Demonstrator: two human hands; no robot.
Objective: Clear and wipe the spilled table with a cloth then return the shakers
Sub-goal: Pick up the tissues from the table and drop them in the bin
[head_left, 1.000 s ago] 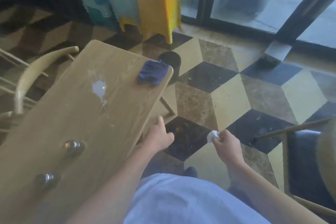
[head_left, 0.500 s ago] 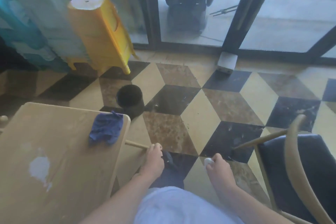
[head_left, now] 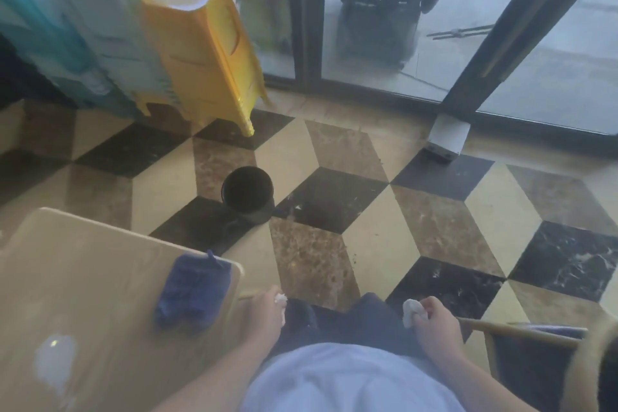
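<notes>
The right hand is curled into a loose fist and grips a small white wad, which sticks out past the thumb side. It hangs over the floor, well to the right of the tabletop and just left of the wooden chair rail. The left hand sits just off the right edge of the tabletop with its fingers bent down; a scrap of white shows at the fingertips, so it appears to pinch a second small piece, though the blur makes the grip hard to read. Between the two hands are dark trousers and a pale blue shirt.

On the tabletop, close to its right corner and just left of the left hand, lies the crumpled blue cloth. Nearer the bottom-left of the tabletop is the white spill, a pale patch on the light wood. The shakers are outside the view.

Beyond the tabletop's far corner a black bucket stands on the floor, which is tiled in cream, brown and black diamonds. Farther back from the tabletop, a yellow plastic unit leans beside teal and pale ones, and dark-framed glass doors close off the room.
</notes>
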